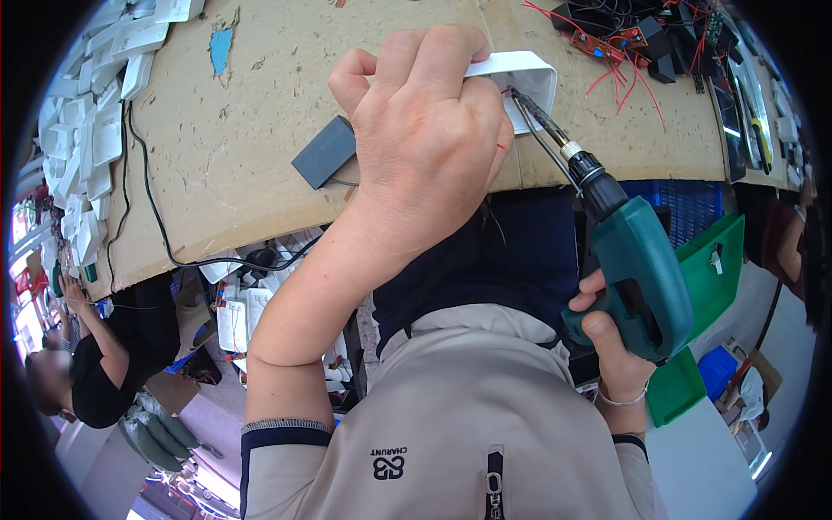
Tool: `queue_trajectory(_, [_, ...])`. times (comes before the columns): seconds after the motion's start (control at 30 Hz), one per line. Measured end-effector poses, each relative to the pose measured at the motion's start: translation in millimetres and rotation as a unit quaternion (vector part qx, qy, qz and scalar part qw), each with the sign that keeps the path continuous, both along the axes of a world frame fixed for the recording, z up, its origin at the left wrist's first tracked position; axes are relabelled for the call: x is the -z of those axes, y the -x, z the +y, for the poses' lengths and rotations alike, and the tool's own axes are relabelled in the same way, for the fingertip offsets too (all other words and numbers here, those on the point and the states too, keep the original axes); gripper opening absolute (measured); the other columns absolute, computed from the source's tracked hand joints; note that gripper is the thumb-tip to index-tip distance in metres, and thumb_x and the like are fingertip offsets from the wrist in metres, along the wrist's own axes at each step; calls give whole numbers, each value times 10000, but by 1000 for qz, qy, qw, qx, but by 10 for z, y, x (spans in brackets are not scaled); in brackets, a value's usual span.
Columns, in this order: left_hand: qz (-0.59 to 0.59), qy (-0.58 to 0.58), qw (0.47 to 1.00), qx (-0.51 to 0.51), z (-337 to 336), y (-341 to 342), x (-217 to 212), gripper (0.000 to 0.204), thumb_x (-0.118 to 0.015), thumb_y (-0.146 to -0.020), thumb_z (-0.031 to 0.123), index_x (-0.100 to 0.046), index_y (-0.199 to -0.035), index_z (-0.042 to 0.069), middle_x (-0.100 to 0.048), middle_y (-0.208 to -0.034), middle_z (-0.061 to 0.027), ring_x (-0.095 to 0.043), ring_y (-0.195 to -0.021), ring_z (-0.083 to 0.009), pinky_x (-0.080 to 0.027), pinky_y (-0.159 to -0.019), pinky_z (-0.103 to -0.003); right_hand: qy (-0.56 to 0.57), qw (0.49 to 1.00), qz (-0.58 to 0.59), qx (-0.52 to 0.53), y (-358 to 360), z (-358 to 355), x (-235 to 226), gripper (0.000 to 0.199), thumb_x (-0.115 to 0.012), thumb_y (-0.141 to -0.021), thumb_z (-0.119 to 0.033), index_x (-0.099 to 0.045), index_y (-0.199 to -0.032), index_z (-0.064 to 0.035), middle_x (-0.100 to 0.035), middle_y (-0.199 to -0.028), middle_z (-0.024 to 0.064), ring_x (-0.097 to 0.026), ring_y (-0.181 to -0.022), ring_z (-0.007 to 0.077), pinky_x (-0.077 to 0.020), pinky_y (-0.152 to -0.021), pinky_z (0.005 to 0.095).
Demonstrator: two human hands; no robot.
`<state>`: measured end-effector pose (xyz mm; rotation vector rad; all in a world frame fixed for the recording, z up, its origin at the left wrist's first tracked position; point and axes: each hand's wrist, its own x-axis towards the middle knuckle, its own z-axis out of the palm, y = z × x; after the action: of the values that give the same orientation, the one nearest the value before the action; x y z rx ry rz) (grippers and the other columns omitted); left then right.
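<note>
two hands work at the near edge of a cardboard-covered bench, seen from above through a fisheye lens that bends the bench edge. the left hand covers most of a white plastic housing; only the housing's right end, a rounded open rim, shows past the knuckles, so its full shape and length cannot be made out. the left fingers are curled together over the housing, clamped on it, pressing it to the bench. the right hand grips the handle of a teal electric screwdriver, fingers wrapped tight around it; the palm is hidden behind the tool. the screwdriver's long axis runs on a diagonal from lower right to upper left, its thin dark bit pointing up and left, with the tip inside the housing's open end, just beside the left hand. whether the tip touches a screw cannot be seen. a thin red wire pokes out beside the left hand. a dark grey block lies on the bench left of the hand. a pile of white parts lines the far left, partly cut off by the dark rim.
</note>
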<state>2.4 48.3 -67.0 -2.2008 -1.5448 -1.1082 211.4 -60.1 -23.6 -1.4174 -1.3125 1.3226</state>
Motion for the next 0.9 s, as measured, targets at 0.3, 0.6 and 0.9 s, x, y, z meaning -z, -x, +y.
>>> queue_trajectory(0.3, [6,6,1000,1,-6,0,-9,39,-642,-583,110,-605,-589,98,-547,-857,22,-477,-763,-164,-267,-730,-325,21,1000,-3,7,73,13,-54,579,-723,-691,-180,-467,-1168,26,-574,-1050,168,-597,-762,163,-501,-666,270])
queue_trajectory(0.6, [12,2,1000,-4,-3,-3,3,39,-641,-586,110,-605,-597,96,-548,-862,23,-481,-773,-161,-269,-732,-324,59,997,-11,38,81,-21,-54,654,-729,-685,-311,-457,-1167,37,-571,-1045,165,-585,-737,162,-487,-655,268])
queue_trajectory(0.9, [10,4,1000,-1,-7,-3,0,38,-639,-585,109,-604,-595,100,-551,-861,22,-482,-769,-162,-270,-732,-325,68,997,-12,35,87,-13,-67,661,-733,-681,-305,-452,-1169,41,-569,-1045,170,-579,-734,158,-487,-650,269])
